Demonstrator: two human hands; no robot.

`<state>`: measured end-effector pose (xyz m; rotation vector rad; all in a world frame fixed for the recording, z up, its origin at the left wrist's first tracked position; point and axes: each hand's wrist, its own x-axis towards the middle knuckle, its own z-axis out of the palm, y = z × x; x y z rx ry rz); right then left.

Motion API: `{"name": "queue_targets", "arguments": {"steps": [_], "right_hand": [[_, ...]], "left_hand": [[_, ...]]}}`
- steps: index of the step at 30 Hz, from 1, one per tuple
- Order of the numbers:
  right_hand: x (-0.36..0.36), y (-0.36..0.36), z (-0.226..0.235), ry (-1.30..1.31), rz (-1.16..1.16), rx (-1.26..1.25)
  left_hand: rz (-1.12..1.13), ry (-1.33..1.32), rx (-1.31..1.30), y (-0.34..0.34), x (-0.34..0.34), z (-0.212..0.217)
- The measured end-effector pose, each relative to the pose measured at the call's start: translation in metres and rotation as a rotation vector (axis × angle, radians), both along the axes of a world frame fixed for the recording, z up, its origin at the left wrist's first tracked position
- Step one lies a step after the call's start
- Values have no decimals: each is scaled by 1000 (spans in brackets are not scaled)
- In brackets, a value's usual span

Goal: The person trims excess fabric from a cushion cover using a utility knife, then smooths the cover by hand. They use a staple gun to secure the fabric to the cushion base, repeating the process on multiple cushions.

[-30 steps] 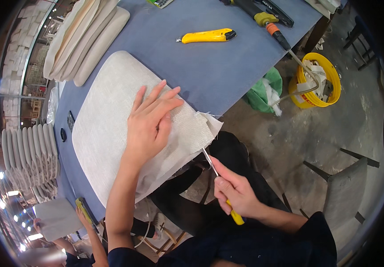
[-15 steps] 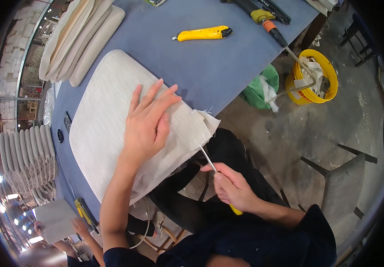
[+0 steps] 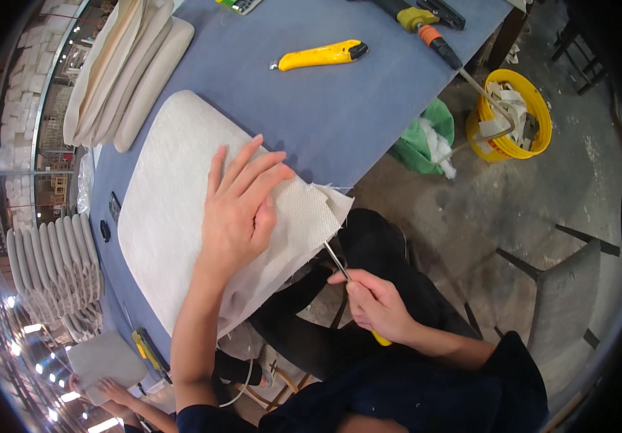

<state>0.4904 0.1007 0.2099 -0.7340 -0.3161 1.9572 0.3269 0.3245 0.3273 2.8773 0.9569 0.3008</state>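
A seat pad covered in off-white woven fabric point(image 3: 170, 180) lies on the blue-grey table, its near corner reaching past the table edge. Loose, frayed fabric stands out at that corner. My left hand point(image 3: 239, 213) rests flat on the pad with the fingers spread. Below the corner, my right hand point(image 3: 379, 307) grips a screwdriver point(image 3: 334, 256) with a thin metal shaft and a yellow handle. Its shaft points up to the fabric edge, where the tip is hidden. Beyond the pad lies a yellow utility knife point(image 3: 319, 55) on the tabletop.
A staple gun point(image 3: 419, 18) with a hose lies at the far table edge. A yellow bucket of scraps point(image 3: 495, 146), a green bag point(image 3: 415, 148) and a grey chair point(image 3: 567, 296) stand right. Stacked pads point(image 3: 51, 267) are left; a co-worker's hand point(image 3: 116, 392) is lower left.
The view has shifted slightly. My hands, the pad and the screwdriver keep nearly the same places relative to each other. The co-worker's hand has come down onto a grey pad.
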Motion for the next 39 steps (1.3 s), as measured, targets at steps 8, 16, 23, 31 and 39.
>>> {"name": "queue_targets", "arguments": {"steps": [8, 16, 23, 31, 39], "right_hand": [[13, 16, 10, 104, 28, -24], [8, 19, -3, 57, 66, 27], [-19, 12, -16, 516, 7, -64], [21, 8, -58, -431, -2, 282], [21, -61, -134, -437, -182, -91]], "left_hand": [[3, 75, -9, 0, 2, 0], [18, 151, -32, 6, 4, 1], [15, 193, -29, 12, 9, -2], [11, 169, -118, 11, 14, 7], [-55, 31, 18, 2, 6, 4]]}}
